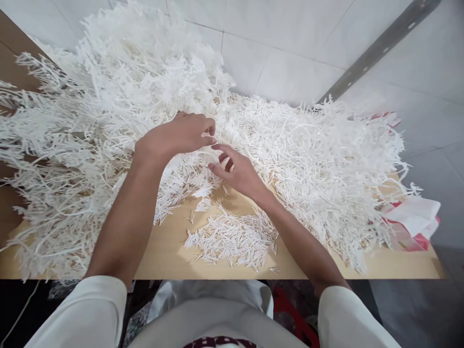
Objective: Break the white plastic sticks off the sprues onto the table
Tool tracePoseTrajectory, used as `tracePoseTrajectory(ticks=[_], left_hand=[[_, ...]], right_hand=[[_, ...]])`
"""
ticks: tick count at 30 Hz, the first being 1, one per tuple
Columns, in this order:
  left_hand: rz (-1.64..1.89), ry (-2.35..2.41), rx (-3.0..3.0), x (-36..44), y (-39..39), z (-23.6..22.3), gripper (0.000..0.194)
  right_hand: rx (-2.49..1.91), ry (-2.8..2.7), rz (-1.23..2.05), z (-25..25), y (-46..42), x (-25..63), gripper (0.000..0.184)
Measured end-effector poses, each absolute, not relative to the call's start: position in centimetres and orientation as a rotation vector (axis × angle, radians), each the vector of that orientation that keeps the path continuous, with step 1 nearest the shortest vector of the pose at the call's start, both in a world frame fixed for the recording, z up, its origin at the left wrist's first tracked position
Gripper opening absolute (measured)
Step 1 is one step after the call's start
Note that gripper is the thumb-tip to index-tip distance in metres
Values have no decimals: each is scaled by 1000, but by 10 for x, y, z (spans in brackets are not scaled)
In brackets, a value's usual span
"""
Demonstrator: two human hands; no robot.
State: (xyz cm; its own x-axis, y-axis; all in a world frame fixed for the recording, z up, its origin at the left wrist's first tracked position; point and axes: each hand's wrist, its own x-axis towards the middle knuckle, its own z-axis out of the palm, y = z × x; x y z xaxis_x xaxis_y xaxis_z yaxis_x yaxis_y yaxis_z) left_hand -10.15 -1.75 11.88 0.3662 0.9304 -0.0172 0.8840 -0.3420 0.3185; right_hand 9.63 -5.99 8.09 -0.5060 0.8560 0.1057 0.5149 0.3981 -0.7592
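Together, 2 hands (177,136) (239,170) curl beyond 1 small white pile (234,238).

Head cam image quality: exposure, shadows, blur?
Head view: pale strand heap nearly washed out at upper left, strands merging; head view: soft shadow on the tabletop beside the small pile, dark below the front edge; head view: left hand and right hand reasonably sharp, fingertip contact hard to resolve.

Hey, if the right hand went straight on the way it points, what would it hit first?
Probably the left hand, just ahead of the right hand; depth is hard to judge, so it might pass underneath into the white strands.
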Motion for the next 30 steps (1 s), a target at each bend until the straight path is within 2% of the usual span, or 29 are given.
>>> tracePoseTrajectory(ticks=[4, 9, 17, 21, 24, 28, 30], left_hand=[[352, 1617, 2297, -108, -17, 122, 30], [489, 1732, 2323, -107, -19, 136, 33], [678, 1895, 2405, -116, -14, 134, 40], [658, 1967, 2430, -134, -17, 133, 20], [763, 2030, 2314, -130, -18, 137, 16], [1246, 1995, 2219, -98, -28, 152, 23], [1253, 1783, 2358, -82, -34, 154, 28]], right_hand=[[-1039, -2395, 869, 93, -49, 111, 34], [-957, -2240, 740, 125, -32, 155, 34], [-1051, -1464, 699, 119, -10, 168, 40], [-1148, -1064, 741, 112, 12, 183, 35], [-1171, -1211, 767, 108, 16, 187, 36], [-1116, -1460, 788, 108, 7, 178, 37], [-1113, -1509, 787, 113, 0, 173, 37]])
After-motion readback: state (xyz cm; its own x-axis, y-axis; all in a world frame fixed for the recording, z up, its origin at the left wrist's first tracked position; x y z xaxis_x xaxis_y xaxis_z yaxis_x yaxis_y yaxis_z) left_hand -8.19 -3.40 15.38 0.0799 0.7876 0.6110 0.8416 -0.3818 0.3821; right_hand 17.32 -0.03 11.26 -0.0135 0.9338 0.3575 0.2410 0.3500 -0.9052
